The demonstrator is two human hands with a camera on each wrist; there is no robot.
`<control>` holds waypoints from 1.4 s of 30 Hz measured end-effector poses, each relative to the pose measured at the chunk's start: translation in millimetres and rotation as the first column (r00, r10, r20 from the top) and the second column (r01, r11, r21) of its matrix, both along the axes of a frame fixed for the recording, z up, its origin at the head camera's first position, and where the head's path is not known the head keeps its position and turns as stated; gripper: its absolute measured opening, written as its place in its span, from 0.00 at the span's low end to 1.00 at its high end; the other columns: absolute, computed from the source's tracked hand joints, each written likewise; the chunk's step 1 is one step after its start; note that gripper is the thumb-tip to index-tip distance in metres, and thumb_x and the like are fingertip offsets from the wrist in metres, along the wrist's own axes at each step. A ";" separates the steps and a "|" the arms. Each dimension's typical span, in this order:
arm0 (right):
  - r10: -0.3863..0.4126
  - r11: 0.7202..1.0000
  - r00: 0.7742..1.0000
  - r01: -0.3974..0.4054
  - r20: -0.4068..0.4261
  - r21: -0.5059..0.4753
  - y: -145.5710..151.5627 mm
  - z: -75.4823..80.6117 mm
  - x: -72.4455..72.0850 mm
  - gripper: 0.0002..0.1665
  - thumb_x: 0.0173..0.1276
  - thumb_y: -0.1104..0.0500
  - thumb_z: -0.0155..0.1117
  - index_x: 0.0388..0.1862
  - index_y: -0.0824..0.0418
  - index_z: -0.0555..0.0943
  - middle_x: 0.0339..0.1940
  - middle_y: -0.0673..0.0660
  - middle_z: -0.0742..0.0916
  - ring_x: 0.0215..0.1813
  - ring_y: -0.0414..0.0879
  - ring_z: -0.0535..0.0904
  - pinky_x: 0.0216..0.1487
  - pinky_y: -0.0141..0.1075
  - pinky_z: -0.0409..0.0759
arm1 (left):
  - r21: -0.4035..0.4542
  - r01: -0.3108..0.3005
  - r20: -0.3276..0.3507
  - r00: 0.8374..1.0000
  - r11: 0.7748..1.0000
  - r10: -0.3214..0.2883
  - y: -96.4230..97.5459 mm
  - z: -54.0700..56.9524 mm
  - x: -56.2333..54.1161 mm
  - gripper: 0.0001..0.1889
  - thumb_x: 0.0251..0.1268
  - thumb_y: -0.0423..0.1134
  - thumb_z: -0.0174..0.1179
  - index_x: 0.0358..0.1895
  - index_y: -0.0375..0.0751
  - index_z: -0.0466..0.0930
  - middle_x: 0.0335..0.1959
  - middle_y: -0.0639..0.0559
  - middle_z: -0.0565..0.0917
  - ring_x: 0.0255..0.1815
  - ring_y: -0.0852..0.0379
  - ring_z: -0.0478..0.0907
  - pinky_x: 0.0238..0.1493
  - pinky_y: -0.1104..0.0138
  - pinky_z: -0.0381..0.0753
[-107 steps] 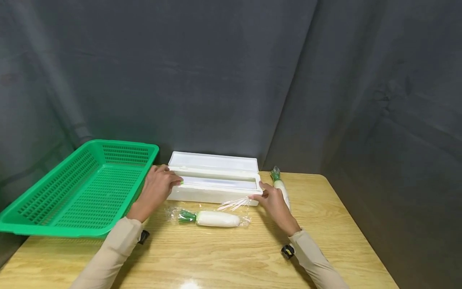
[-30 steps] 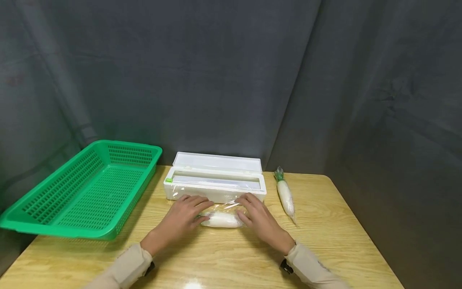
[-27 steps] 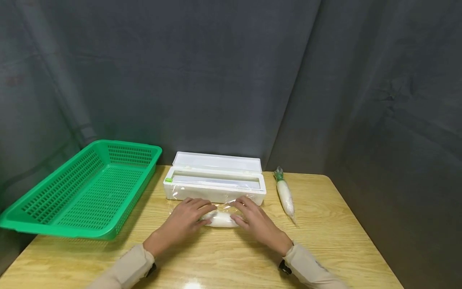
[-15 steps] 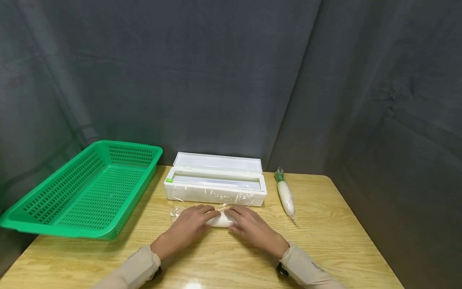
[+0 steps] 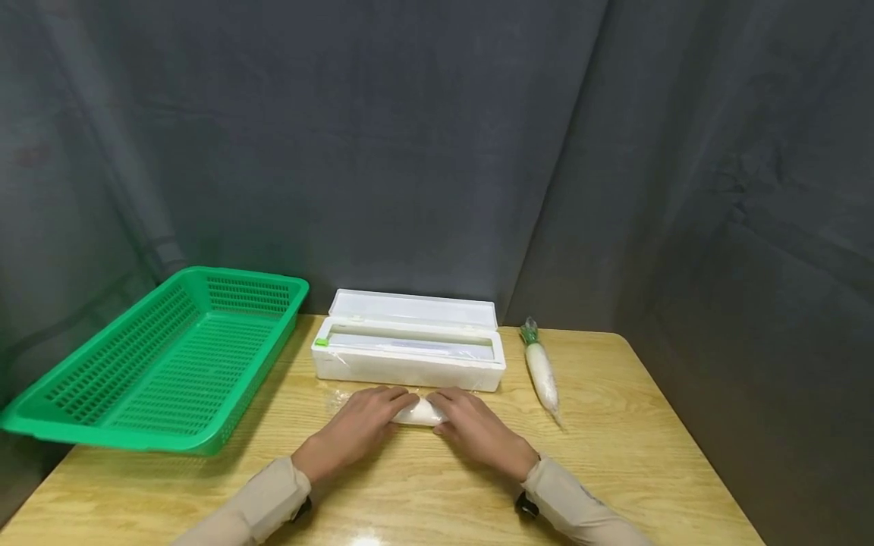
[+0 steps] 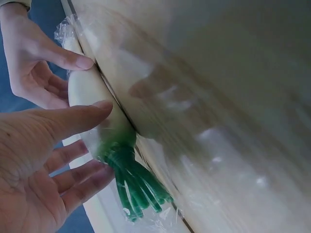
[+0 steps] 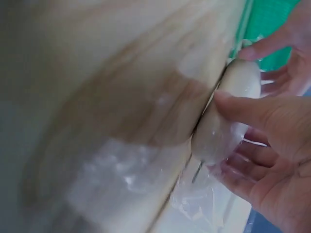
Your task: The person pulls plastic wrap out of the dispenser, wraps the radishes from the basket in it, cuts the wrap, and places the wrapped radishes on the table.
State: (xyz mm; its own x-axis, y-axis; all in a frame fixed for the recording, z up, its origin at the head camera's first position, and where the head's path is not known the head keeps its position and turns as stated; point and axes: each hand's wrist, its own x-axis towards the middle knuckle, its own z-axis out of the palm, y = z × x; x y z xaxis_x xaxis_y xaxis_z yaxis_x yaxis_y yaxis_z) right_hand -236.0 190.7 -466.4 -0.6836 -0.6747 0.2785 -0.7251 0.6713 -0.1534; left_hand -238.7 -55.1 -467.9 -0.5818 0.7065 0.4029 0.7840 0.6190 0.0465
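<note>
A white daikon radish (image 5: pixel 419 412) with green stem stubs (image 6: pixel 131 170) lies crosswise on the table in clear plastic film (image 7: pixel 197 194). My left hand (image 5: pixel 362 425) grips its leafy end, thumb on the near side and fingers on the far side in the left wrist view. My right hand (image 5: pixel 474 428) holds the other end the same way, close beside the left. Loose film sticks out past both ends. Just behind stands a white film dispenser box (image 5: pixel 410 371), lid raised, with a roll inside and a green slider (image 5: pixel 322 343) at its left end.
A green plastic basket (image 5: pixel 256 379) stands at the left of the wooden table (image 5: pixel 614 455). Right of the dispenser lies a second wrapped daikon (image 5: pixel 542 371). Dark grey curtains (image 5: pixel 410 152) enclose the back and right side.
My hands have come from the dispenser's ends down onto the daikon and moved closer together along it. Film that stretched up the box front has drawn in around the daikon.
</note>
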 end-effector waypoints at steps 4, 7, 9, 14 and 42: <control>0.007 0.999 0.995 -0.002 0.099 -0.050 1.3 2.1 -2.2 0.26 0.67 0.62 0.75 0.62 0.69 0.82 0.56 0.61 0.88 0.57 0.53 0.85 0.59 0.45 0.85 | -0.013 -0.001 0.009 1.000 1.000 0.001 -0.3 -1.0 0.2 0.29 0.54 0.32 0.78 0.62 0.39 0.81 0.55 0.46 0.87 0.49 0.49 0.87 0.47 0.57 0.87; 0.030 0.998 0.987 -0.021 0.157 -0.060 2.6 6.1 -2.5 0.26 0.68 0.61 0.75 0.62 0.69 0.82 0.53 0.60 0.89 0.53 0.51 0.86 0.55 0.43 0.85 | -0.017 0.000 0.010 1.000 1.000 0.000 -0.5 -1.9 1.2 0.29 0.54 0.33 0.79 0.61 0.40 0.81 0.53 0.47 0.87 0.48 0.50 0.87 0.47 0.58 0.87; 0.050 0.998 0.981 -0.040 0.186 -0.056 3.9 9.1 -2.9 0.27 0.68 0.60 0.75 0.63 0.69 0.82 0.52 0.59 0.90 0.52 0.49 0.86 0.54 0.41 0.85 | -0.015 0.002 0.013 1.000 1.000 -0.002 -0.3 -2.2 1.6 0.28 0.54 0.33 0.79 0.61 0.40 0.81 0.52 0.48 0.88 0.48 0.51 0.87 0.48 0.58 0.87; 0.081 0.996 0.963 -0.065 0.257 -0.068 6.5 14.6 -4.9 0.27 0.68 0.60 0.75 0.64 0.68 0.82 0.54 0.59 0.90 0.54 0.47 0.86 0.54 0.38 0.84 | -0.006 0.008 0.012 1.000 1.000 -0.008 0.8 -0.9 2.8 0.28 0.52 0.33 0.79 0.59 0.40 0.82 0.49 0.49 0.88 0.46 0.52 0.87 0.48 0.58 0.86; 0.090 0.996 0.855 -0.064 0.511 -0.068 10.9 28.9 -2.9 0.27 0.64 0.61 0.78 0.63 0.61 0.85 0.53 0.53 0.91 0.43 0.33 0.81 0.46 0.29 0.81 | 0.023 0.028 0.295 0.955 0.999 -0.033 2.4 8.9 8.9 0.24 0.55 0.37 0.79 0.58 0.43 0.87 0.41 0.52 0.88 0.36 0.62 0.81 0.37 0.68 0.82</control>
State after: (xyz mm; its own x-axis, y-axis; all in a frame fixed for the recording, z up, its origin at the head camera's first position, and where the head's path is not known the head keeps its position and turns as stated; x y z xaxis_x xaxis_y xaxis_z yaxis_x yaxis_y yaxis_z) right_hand -238.9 201.6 -437.5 -0.6845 -0.7261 -0.0651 -0.5840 0.5996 -0.5473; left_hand -229.8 -52.7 -459.0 -0.6548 0.7200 0.2297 0.7523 0.5918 0.2896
